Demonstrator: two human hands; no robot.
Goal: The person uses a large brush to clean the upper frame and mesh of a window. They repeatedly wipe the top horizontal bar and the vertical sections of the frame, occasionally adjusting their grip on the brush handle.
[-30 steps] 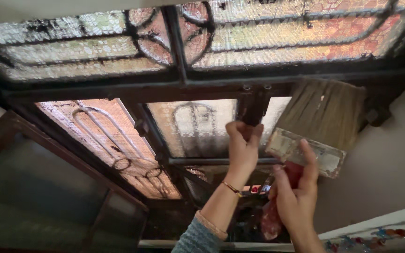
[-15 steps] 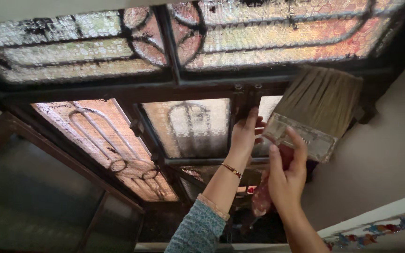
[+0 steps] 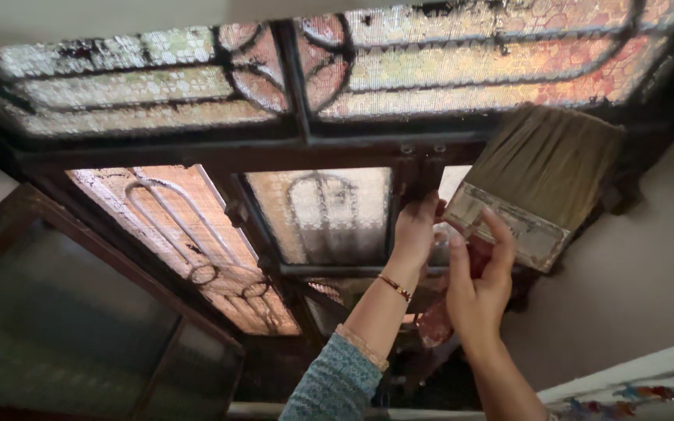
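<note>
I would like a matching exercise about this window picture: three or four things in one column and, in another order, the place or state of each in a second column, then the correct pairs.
Things
1. wide flat paintbrush with pale bristles
2. thin gold and red bangle
3. dark metal window frame
4. blue-grey patterned sleeve

Places or states
A. touched by the left hand
B. on the left wrist
C. held up by the right hand
D. covers the left forearm, at the bottom of the picture

Pairs: 1-C, 2-B, 3-A, 4-D
</note>
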